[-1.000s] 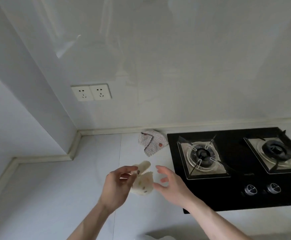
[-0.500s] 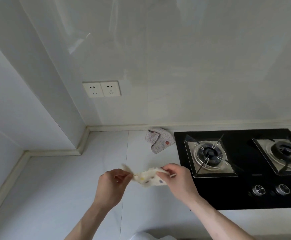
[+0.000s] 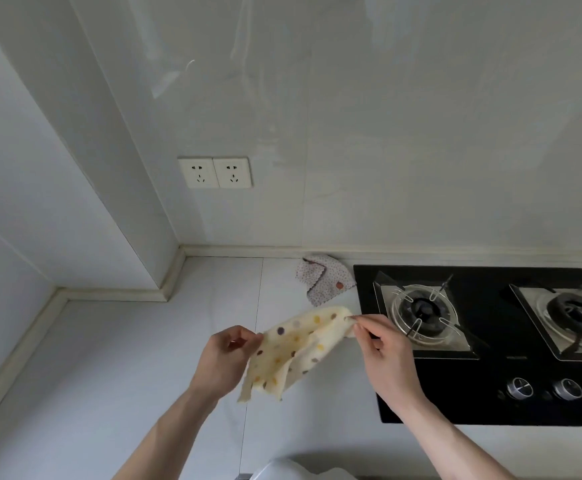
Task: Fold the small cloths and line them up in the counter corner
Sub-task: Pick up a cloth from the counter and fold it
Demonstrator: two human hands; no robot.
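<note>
A person holds a cream polka-dot cloth (image 3: 293,348) spread in the air above a pale kitchen counter (image 3: 116,368), one upper corner pinched by the left hand (image 3: 225,356) and the other by the right hand (image 3: 381,351). Both hands are closed on the fabric in fingertip pinches. The cloth hangs between them, its top edge running from the left thumb at about 9 o'clock up to the right fingertips at about 2 o'clock, while the loose lower corners droop toward 6 o'clock, clear of the counter, it appears. To fold it well, the top edge likely wants pulling taut and level so the slack drops out, then the cloth lowering flat before corners are matched. A second small cloth (image 3: 324,280), white with fine spots, lies already folded on the counter at 12 o'clock from the hands, beside the black gas hob (image 3: 490,393) and against the backsplash.
</note>
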